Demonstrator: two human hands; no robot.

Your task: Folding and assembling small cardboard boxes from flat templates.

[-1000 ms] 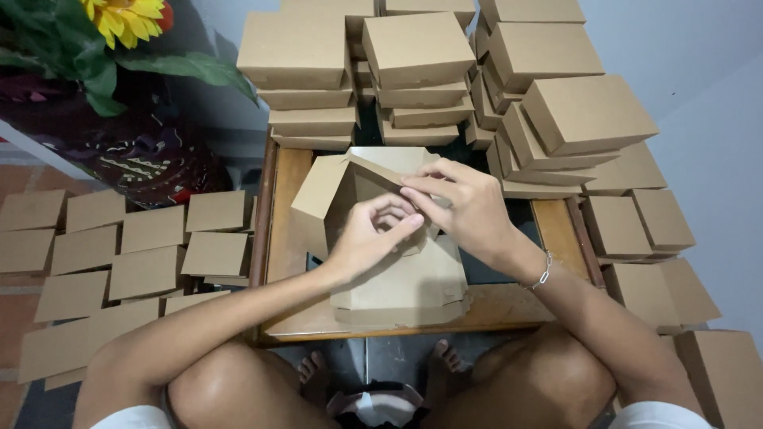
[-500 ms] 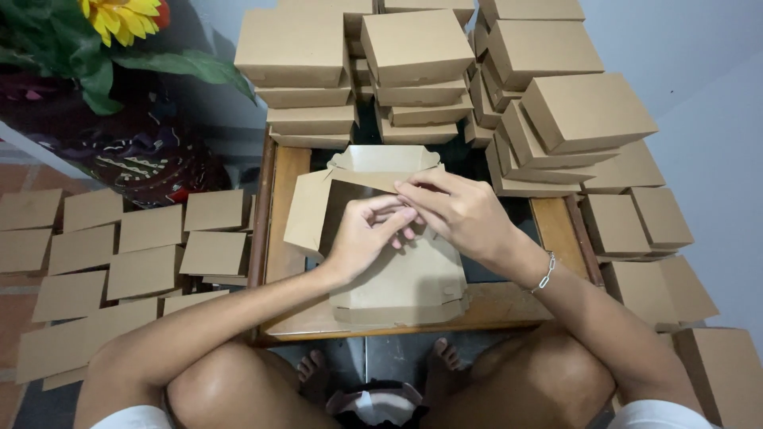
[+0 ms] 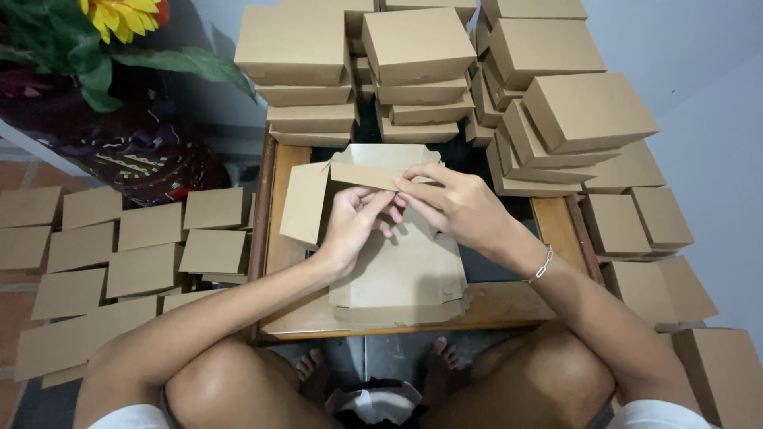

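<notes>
A half-folded brown cardboard box (image 3: 397, 270) lies on a small wooden table (image 3: 509, 306) in front of me. My left hand (image 3: 354, 222) and my right hand (image 3: 453, 202) meet over its far part. Both pinch a folded side flap (image 3: 362, 175) that stands up across the box. Another flap (image 3: 304, 202) sticks out to the left, and the back wall (image 3: 389, 155) is raised behind my fingers. A thin bracelet (image 3: 542, 264) circles my right wrist.
Stacks of finished brown boxes (image 3: 413, 56) stand behind and right of the table (image 3: 588, 111). Flat cardboard blanks (image 3: 143, 270) cover the floor at left. A sunflower plant (image 3: 119, 20) stands at far left. My knees and feet are below the table.
The box has been opened out: the back wall now stands upright and the left flap has swung outward. Both hands shifted slightly toward the far end, still pinching the flap.
</notes>
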